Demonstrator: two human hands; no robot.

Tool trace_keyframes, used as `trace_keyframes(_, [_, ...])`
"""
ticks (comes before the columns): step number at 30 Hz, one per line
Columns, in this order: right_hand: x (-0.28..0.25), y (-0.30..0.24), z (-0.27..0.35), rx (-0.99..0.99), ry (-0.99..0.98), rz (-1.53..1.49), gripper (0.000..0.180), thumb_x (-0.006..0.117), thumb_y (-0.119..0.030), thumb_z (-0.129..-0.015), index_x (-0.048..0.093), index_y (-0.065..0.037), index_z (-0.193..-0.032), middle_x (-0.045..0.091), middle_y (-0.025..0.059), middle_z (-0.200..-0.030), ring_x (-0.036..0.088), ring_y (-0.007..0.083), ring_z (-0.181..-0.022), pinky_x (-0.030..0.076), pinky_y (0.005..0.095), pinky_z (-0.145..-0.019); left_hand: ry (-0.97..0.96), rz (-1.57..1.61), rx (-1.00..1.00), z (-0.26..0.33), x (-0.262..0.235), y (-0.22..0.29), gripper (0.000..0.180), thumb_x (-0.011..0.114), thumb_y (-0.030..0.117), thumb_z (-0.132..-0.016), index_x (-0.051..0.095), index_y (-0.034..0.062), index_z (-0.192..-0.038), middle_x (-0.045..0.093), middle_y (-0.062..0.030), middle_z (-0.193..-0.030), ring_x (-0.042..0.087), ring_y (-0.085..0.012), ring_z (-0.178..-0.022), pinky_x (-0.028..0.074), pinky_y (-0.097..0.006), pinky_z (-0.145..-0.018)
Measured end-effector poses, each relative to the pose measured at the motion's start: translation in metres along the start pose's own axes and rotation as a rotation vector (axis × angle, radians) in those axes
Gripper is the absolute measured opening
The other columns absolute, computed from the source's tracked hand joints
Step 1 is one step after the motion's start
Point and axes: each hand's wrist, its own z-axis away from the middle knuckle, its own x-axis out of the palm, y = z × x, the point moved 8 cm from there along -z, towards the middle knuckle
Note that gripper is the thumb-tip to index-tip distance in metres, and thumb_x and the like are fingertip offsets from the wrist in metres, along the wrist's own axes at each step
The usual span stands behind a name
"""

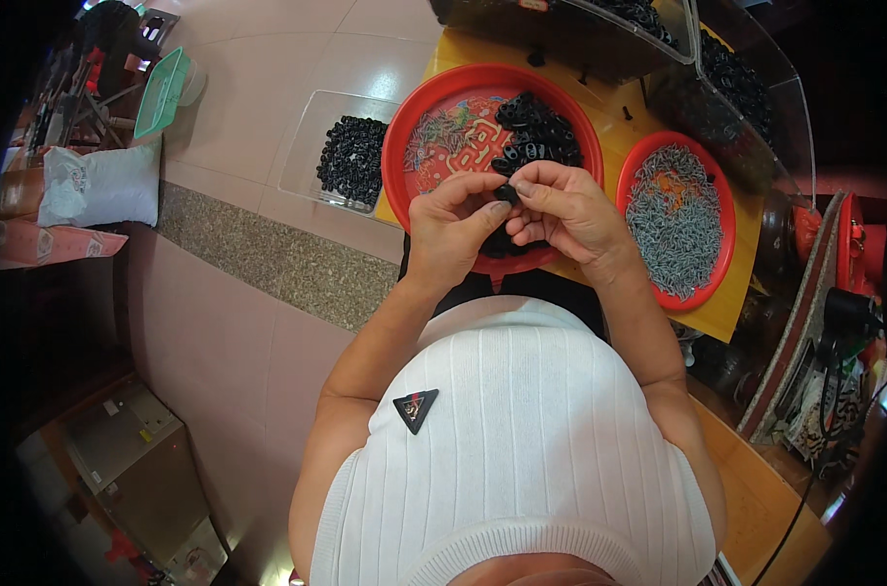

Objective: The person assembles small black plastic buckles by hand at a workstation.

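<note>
A small black plastic piece (pixel 506 193) is pinched between the fingertips of my left hand (pixel 450 232) and my right hand (pixel 572 217). Its exact shape is partly covered by the fingers. Both hands are above the near side of a round red tray (pixel 392 176) with a printed bottom. Inside that tray, loose screws (pixel 441 139) lie on the left, and a heap of black plastic parts with oval holes (pixel 541 127) fills the right. More black parts show under my hands.
Right of the tray, a smaller red tray (pixel 627 166) is full of grey screws (pixel 673 230). Left stands a clear box (pixel 302 146) of small black pieces (pixel 353 151). Clear bins (pixel 756 146) of black parts are at the far right. The yellow tabletop (pixel 599 98) carries a few stray pieces.
</note>
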Motion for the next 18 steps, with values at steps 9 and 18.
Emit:
trace_keyframes(9, [-0.001,0.006,-0.002,0.002,-0.068,-0.103,0.012,0.055,-0.008,-0.082,0.055,0.002,-0.089,0.06,0.0106,-0.079,0.063,0.0172,-0.066,0.055,0.0274,-0.059,0.011,-0.135,0.146,0.003,0.0,0.011,0.021,0.062,-0.006,-0.072,0.061,-0.0023,-0.093,0.06,-0.0055,-0.086,0.056,-0.0102,-0.075,0.046,-0.02,-0.068])
trace_keyframes(18, [-0.002,0.006,-0.005,0.003,-0.08,-0.17,0.012,0.055,-0.006,-0.082,0.055,0.003,-0.09,0.061,0.0115,-0.078,0.063,0.017,-0.065,0.055,0.0265,-0.059,0.037,-0.013,0.051,0.003,-0.001,0.002,0.021,0.061,-0.005,-0.075,0.06,-0.0027,-0.096,0.059,-0.0062,-0.087,0.057,-0.0097,-0.075,0.047,-0.02,-0.066])
